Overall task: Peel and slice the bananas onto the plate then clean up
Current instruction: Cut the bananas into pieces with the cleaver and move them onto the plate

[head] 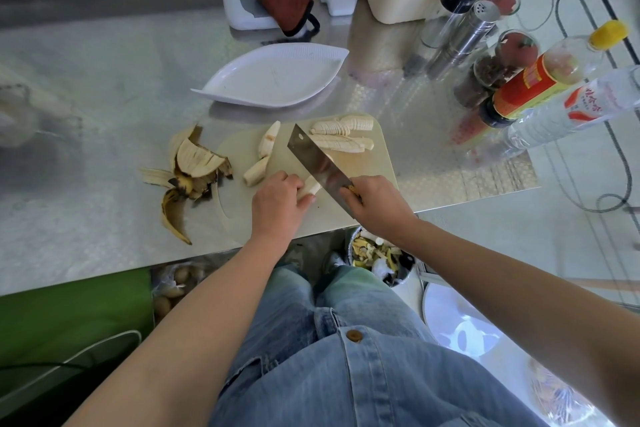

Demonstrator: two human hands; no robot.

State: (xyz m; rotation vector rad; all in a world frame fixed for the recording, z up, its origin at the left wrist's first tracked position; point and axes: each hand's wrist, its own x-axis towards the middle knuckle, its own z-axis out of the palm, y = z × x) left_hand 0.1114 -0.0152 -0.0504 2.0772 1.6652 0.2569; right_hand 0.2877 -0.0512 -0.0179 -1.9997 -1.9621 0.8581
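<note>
- The peels (188, 172) lie in a heap on the steel counter (104, 97), just left of the cutting board (375, 166). Peeling looks done, but the heap has not yet been cleared.
- Two peeled banana pieces (269, 140) lie whole on the left part of the board, waiting for the knife.
- The plate (277, 76) sits just behind the board with nothing on it, so no slices have been moved over.
- The left hand (277, 201) has its fingers curled over a short banana piece (310, 188), pinning it to the near edge of the board.
- The knife (318, 163) stands on its edge right beside that piece, with the blade running away from the person.
- The right hand (375, 204) is wrapped tight round the knife handle.
- Two bananas already cut into rounds (343, 133) lie side by side at the far right of the board, their slices in rows.
- A bin (354, 242) with scraps in it stands under the counter edge, handy for the peels.
- By my reckoning slicing is about half done — plating and the clean-up are all to come.
</note>
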